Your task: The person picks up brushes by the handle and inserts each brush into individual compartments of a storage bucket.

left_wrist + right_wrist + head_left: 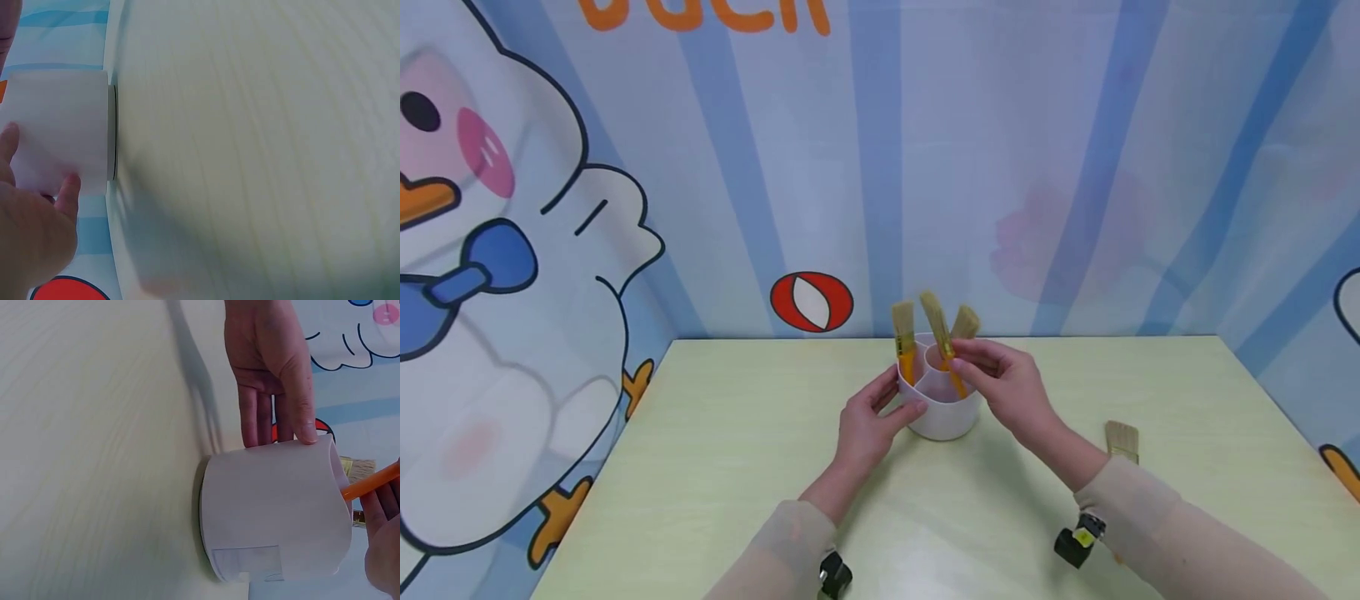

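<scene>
A white round pen holder [942, 421] with several compartments stands near the back of the table. My left hand [867, 429] grips its left side, thumb on the front wall and fingers around the side. With thumb and fingertips, my right hand [1011, 387] pinches a paintbrush [936, 321], bristles up. The lower end of its orange handle [369, 484] reaches inside the holder's rim at the front compartment. Another paintbrush [905, 327] stands bristles up in the left compartment. Behind my right fingers shows a third paintbrush [966, 322], its lower part hidden.
One more paintbrush [1122, 439] lies on the pale wooden table [760, 392] at the right, mostly covered by my right forearm. A blue striped backdrop [940, 167] with cartoon figures rises right behind the table's back edge.
</scene>
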`<state>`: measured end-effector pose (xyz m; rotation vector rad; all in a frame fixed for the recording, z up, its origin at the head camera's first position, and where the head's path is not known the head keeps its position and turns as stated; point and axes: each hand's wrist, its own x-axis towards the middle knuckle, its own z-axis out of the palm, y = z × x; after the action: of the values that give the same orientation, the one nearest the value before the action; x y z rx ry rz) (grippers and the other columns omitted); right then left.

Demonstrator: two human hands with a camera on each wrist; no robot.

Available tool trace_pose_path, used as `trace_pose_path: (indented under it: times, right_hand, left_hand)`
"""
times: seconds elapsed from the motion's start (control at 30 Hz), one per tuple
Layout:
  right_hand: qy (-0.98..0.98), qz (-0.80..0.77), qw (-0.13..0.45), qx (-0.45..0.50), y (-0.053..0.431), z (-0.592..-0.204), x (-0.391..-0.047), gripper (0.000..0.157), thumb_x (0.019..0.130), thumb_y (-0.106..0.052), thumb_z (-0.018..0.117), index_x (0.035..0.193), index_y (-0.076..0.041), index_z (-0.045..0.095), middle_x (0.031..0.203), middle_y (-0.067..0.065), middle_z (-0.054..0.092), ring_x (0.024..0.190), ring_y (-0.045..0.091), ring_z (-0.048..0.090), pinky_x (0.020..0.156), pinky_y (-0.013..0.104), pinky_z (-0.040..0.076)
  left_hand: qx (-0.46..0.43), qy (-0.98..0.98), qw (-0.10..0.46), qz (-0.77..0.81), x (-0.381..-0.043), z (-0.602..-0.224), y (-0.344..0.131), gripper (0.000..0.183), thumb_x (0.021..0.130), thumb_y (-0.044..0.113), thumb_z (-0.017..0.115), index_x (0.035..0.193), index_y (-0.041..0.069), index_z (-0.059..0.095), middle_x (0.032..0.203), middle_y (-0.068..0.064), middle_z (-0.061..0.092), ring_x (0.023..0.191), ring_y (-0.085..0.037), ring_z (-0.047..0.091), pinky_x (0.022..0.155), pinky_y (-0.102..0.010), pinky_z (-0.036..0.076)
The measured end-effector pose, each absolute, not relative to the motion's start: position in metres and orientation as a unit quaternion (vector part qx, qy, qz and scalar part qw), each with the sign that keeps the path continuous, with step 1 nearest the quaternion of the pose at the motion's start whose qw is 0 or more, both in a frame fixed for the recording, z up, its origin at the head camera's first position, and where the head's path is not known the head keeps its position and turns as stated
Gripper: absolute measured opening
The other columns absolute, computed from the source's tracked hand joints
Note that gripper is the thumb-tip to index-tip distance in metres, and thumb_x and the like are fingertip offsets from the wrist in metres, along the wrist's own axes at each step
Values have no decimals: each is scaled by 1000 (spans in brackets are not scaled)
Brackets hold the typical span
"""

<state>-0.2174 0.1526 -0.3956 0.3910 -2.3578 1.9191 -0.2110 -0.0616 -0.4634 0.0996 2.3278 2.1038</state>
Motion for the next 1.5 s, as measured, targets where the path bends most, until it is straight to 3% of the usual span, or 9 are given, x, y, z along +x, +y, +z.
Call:
trace_pose_path:
  times: [0.37,0.7,1.23,1.4,1.5]
  right_hand:
    - [-779,605,53,154,153,-405,-213,32,101,-4,73,132,5,71,125,22,75,105,-2,72,90,19,60]
    - [-805,561,73,177,150,-407,-215,30,101,-6,75,130,0,74,121,18,78,113,31,76,93,25,62]
    - [-819,530,127,182,155,-410,-211,29,96,-7,81,123,-1,77,114,16,80,104,29,79,88,27,64]
    - [-815,544,137,143,158,-408,-212,28,97,-10,80,123,-1,76,115,16,79,105,29,78,88,24,63]
    - [-808,564,131,110,159,-406,-211,29,99,-14,79,125,-1,76,117,16,79,106,23,77,91,22,61]
  left_hand:
    - [31,741,7,671,-212,-462,-61,71,95,24,85,159,20,54,161,-1,54,148,-27,53,109,-41,54]
    - [43,739,-10,672,-212,-462,-63,70,95,24,85,158,16,55,160,-5,56,146,-30,54,109,-43,55]
    - [51,743,-4,667,-212,-461,-55,70,95,24,85,157,16,55,159,-6,56,145,-31,55,108,-44,55]
    - [54,739,-4,672,-214,-462,-52,70,94,22,86,157,14,55,159,-7,56,145,-31,55,109,-44,55]
    - [55,740,-2,671,-215,-463,-50,71,94,21,85,157,13,55,159,-8,56,146,-32,55,109,-44,55]
